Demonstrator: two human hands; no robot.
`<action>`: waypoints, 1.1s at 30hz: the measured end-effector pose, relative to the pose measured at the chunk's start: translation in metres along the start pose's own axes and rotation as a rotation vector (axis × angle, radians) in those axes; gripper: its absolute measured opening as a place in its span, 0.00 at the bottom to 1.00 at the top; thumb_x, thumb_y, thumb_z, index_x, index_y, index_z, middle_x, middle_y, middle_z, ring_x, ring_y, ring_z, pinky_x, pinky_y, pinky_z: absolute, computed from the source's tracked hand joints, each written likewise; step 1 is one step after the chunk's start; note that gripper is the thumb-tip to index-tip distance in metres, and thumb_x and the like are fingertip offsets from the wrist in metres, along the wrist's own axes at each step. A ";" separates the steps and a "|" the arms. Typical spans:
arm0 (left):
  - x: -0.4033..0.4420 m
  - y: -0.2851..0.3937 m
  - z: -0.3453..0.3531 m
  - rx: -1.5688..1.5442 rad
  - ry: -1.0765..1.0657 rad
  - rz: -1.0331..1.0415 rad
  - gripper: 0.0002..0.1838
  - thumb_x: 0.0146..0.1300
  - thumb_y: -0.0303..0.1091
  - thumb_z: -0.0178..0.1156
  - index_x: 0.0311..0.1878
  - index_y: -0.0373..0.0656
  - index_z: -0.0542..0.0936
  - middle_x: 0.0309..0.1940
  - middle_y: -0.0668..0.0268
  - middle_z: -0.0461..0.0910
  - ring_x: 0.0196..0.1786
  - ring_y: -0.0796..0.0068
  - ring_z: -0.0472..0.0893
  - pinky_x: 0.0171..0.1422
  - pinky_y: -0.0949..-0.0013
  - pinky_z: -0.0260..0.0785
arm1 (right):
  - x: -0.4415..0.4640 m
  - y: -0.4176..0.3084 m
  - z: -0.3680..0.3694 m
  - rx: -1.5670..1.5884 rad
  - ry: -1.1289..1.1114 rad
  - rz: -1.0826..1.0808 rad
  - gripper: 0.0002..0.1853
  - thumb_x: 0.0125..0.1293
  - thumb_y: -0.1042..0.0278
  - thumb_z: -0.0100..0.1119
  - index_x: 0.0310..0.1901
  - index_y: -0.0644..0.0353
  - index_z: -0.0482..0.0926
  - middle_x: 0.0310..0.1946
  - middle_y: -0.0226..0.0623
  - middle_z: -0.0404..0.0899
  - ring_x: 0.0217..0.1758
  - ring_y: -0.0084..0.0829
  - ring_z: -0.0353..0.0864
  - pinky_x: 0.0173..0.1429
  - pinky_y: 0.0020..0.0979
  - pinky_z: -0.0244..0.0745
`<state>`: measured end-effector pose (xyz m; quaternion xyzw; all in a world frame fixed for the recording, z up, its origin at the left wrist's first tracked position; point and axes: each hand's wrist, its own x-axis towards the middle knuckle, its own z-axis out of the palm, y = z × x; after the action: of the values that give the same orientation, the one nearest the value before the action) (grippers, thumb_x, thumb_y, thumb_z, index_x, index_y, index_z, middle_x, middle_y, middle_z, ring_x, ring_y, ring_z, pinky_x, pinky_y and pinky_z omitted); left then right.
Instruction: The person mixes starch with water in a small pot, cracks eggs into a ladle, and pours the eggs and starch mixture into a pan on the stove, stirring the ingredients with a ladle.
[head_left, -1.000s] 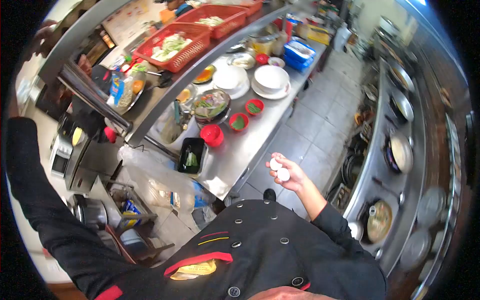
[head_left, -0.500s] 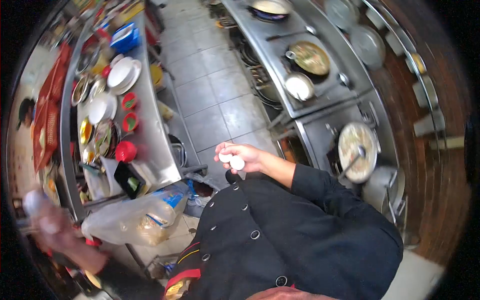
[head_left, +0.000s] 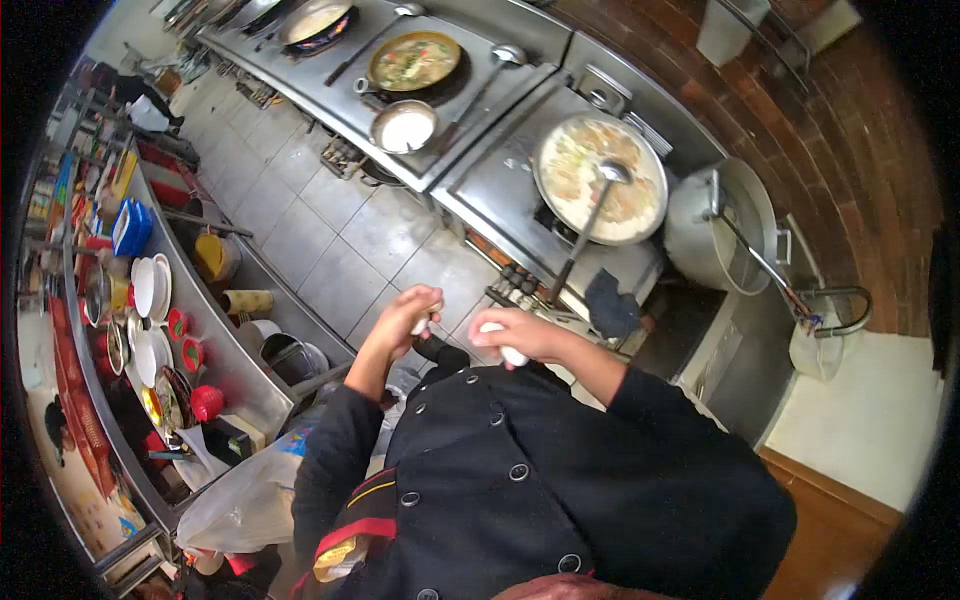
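Low in front of my dark jacket, my right hand (head_left: 535,335) is closed around two white eggs (head_left: 514,356), one peeking out between the fingers and one beneath them. Just to its left, my left hand (head_left: 402,318) is curled round another white egg (head_left: 421,326), mostly covered by the fingers. A gap separates the two hands. On the stove beyond them sits a wide pan (head_left: 648,222) of pale, creamy food with orange-brown pieces. A ladle (head_left: 590,220) rests in that pan, its handle slanting over the near rim.
More pans line the steel stove (head_left: 490,190), among them a small pan of white liquid (head_left: 405,128). A big pot (head_left: 690,235) stands right of the wide pan, with a dark cloth (head_left: 612,303) nearby. At left, a steel counter (head_left: 235,375) carries plates and red bowls.
My left hand has come from the far left to beside my right hand. The view has turned right, toward the stove. The right hand still holds its two eggs.
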<state>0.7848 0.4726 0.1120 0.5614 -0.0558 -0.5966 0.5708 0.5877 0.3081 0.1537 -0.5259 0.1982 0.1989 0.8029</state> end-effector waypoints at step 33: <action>0.121 -0.044 0.244 1.788 0.322 0.352 0.21 0.57 0.49 0.63 0.42 0.40 0.87 0.54 0.49 0.72 0.48 0.44 0.80 0.50 0.51 0.77 | -0.198 0.129 -0.120 0.338 0.365 -0.092 0.07 0.70 0.61 0.63 0.44 0.52 0.78 0.28 0.23 0.72 0.26 0.16 0.74 0.24 0.23 0.75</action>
<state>0.6124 0.2579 0.0960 0.8527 -0.5001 -0.1509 0.0084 0.3393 0.2225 0.1148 -0.4200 0.3460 0.0281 0.8385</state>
